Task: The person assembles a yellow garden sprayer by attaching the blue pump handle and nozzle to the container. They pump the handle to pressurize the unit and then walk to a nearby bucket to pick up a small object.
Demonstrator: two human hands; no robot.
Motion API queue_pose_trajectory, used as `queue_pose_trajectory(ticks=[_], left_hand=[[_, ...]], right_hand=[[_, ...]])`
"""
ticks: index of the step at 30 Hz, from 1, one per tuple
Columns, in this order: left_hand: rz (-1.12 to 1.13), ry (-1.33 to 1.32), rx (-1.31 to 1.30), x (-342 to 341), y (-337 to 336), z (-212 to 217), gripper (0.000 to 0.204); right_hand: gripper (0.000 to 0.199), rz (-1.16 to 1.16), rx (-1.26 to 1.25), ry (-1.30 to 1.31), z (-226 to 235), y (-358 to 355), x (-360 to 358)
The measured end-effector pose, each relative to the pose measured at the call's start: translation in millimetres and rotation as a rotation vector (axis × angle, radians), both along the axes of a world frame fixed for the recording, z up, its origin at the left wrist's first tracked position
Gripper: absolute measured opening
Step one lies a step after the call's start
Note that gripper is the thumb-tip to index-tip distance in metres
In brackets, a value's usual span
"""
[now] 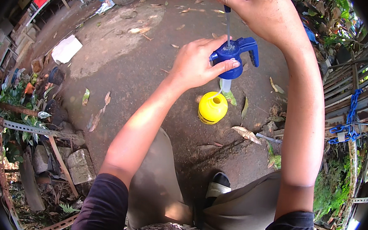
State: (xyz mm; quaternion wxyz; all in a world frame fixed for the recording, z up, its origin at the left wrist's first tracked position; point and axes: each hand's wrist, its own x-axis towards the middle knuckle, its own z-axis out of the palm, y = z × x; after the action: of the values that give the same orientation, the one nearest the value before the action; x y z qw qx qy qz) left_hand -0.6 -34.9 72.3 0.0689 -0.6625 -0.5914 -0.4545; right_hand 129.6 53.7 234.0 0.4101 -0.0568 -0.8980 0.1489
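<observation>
My left hand [197, 63] grips the blue pump head [235, 56] of a sprayer, lifted off its bottle. My right hand [254, 11] holds the top of the pump's thin plunger rod [228, 27], pulled up above the head. A pale dip tube hangs from the blue head down toward the yellow sprayer bottle [212, 108], which stands open on the dirt ground below my hands.
Dry leaves lie scattered on the packed earth. A white sheet [66, 48] lies at the left. Plants, stones [79, 165] and perforated metal strips crowd the lower left. A blue chain [345, 124] hangs on a fence at the right. My sandaled foot [218, 188] is below.
</observation>
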Motion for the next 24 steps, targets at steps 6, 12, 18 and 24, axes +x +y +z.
queue_pose_trajectory(ticks=[6, 12, 18, 24], left_hand=[[-0.004, -0.086, 0.141, 14.7, 3.9, -1.8, 0.069], [0.001, -0.057, 0.147, 12.0, 0.7, -3.4, 0.067], [0.006, -0.049, 0.147, 12.7, -4.7, 2.3, 0.060], [0.020, -0.017, 0.084, 9.6, -8.0, 2.5, 0.054]], right_hand=[[0.014, -0.009, 0.093, -0.022, 7.3, -22.4, -2.5], [0.014, 0.016, 0.164, 0.031, 4.2, -18.5, -3.5], [0.013, -0.025, 0.069, -0.048, 10.8, -31.4, -2.7], [0.013, 0.019, 0.101, 0.034, -4.5, -23.1, -8.9]])
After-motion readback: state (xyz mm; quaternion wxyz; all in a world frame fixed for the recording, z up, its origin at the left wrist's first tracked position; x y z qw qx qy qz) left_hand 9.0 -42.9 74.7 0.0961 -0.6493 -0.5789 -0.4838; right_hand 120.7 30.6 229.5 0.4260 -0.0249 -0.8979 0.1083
